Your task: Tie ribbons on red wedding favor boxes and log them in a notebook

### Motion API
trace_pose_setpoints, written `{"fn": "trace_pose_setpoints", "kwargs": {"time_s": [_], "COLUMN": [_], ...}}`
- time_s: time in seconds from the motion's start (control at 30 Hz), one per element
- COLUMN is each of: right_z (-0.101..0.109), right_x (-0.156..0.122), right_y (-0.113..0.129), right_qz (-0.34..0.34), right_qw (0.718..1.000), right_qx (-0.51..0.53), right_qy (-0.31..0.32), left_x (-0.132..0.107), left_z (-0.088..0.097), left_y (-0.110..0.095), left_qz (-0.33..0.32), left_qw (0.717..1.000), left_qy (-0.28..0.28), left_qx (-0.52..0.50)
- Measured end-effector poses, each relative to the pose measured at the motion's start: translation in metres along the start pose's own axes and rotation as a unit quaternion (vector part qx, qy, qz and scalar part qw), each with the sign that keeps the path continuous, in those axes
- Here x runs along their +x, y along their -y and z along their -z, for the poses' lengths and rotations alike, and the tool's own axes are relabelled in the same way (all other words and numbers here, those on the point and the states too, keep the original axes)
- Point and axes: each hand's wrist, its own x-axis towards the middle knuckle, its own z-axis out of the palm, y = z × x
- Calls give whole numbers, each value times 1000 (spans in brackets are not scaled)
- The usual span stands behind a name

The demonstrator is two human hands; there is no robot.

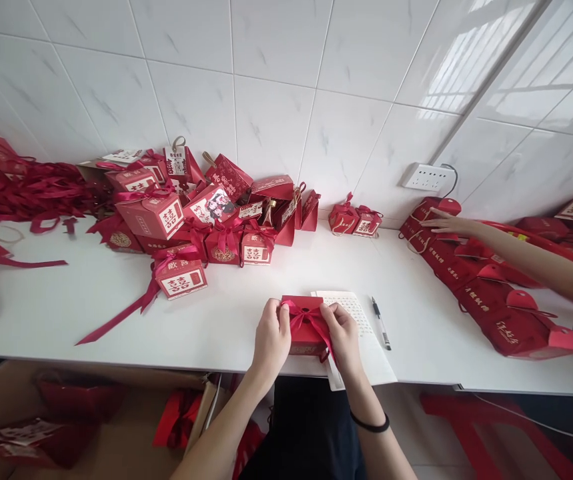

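A small red gift box [306, 347] sits at the table's front edge, with a dark pink ribbon [309, 319] tied in a bow on its top. My left hand [272, 337] pinches the ribbon's left loop, thumb and fingers pressed together. On the other side, my right hand [342, 333] grips the right part of the bow. Ribbon tails hang down the front near my right fingers. Partly under the box and my right hand lies an open notebook [366, 350] with handwriting. A pen [381, 325] rests to its right.
Many red boxes [159, 217] are heaped at the back left, near a ribbon pile [31, 190]. On the right, another person's hand [449, 222] reaches over a row of red boxes [471, 300]. A power strip [429, 177] is on the wall. Below stands a cardboard box [131, 433].
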Motion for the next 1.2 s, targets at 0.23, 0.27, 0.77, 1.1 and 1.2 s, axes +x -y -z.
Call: {"fn": "trace_pose_setpoints", "kwargs": {"time_s": [0.23,0.27,0.77,1.1,1.2], "right_z": [1,2,0,1,0], "right_x": [0,1,-1,-1,-2], "right_y": [-2,-1,2,2,1], "right_qz": [-20,-14,14,16,23], "right_qw": [999,1000,994,990,991], "right_qx": [24,4,-105,-138,-131], "right_qy": [0,1,8,-4,-13], "left_x": [1,3,21,21,13], "left_z": [2,3,14,11,9], "left_y": [-2,-3,-7,-9,-5], "left_qz": [49,58,39,28,27], "left_qw": [997,996,998,994,999], "left_qy": [33,42,36,61,32], "left_qx": [-49,-55,30,82,25]}}
